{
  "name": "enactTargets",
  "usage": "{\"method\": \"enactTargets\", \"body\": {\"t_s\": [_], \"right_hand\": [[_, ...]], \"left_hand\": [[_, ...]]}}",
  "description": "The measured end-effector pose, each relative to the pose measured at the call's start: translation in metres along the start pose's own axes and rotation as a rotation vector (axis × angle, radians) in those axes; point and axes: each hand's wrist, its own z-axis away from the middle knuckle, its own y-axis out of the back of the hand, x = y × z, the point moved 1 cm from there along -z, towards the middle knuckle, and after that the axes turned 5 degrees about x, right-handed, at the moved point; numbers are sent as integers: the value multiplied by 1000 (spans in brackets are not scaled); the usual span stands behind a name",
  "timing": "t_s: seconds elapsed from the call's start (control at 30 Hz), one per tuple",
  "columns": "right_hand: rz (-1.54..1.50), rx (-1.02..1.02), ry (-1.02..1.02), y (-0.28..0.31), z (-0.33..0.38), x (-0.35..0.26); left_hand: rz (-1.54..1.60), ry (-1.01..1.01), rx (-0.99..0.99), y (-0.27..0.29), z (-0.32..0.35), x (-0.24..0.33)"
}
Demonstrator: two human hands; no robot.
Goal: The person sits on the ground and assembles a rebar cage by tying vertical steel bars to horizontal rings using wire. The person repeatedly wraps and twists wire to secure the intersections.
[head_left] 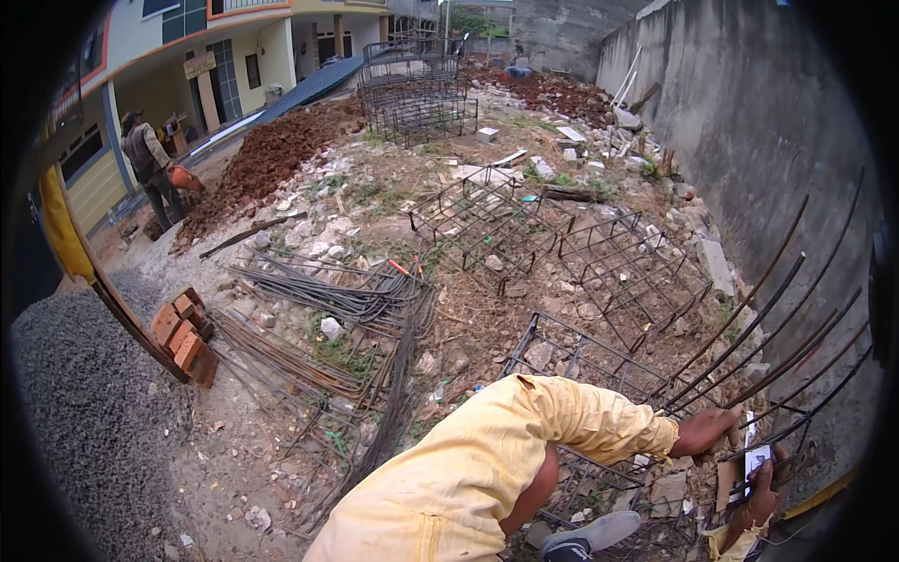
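Note:
My left hand (704,432), in a pale yellow sleeve, reaches to the lower right with its fingers closed at a dark steel rod of a rebar cage (791,412) beside the wall. Just below it my right hand (761,499) comes up from the lower edge, its fingers bent against a small white flat piece (757,459) with a dark mark. The white piece lies among the cage's rods, next to a brown strip (727,482). Several long rods (760,318) rise past my hands. The fingertips of both hands are partly hidden by the rods.
Rebar frames (637,272) lie on rubble ahead, beside bundled rods (323,290). Stacked cages (417,94) stand farther off. A concrete wall (740,122) runs along the right. Bricks (184,337) and gravel (84,412) are at left, where a person (150,164) stands. My shoe (595,534) is below.

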Motion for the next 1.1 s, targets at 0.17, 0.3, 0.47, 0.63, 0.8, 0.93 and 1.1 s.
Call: {"method": "enactTargets", "body": {"t_s": [0.17, 0.3, 0.47, 0.63, 0.8, 0.93, 1.1], "right_hand": [[99, -443, 13, -41, 33, -6], [62, -432, 64, -71, 48, -30], [-29, -262, 8, -80, 49, -33], [134, -330, -191, -54, 34, -8], [30, -178, -299, -66, 40, -18], [-9, -78, -376, -64, 34, -18], [-69, -57, -412, -60, 33, -15]], "left_hand": [[187, -157, 113, -16, -14, 20], [322, -197, 179, -30, -19, 47], [273, -213, 169, -36, -14, 66], [140, -251, 144, -33, -17, 58], [-12, -284, 135, -24, -14, 54], [-127, -517, 130, -22, -5, 69], [-327, -674, 94, -13, 5, 93]]}}
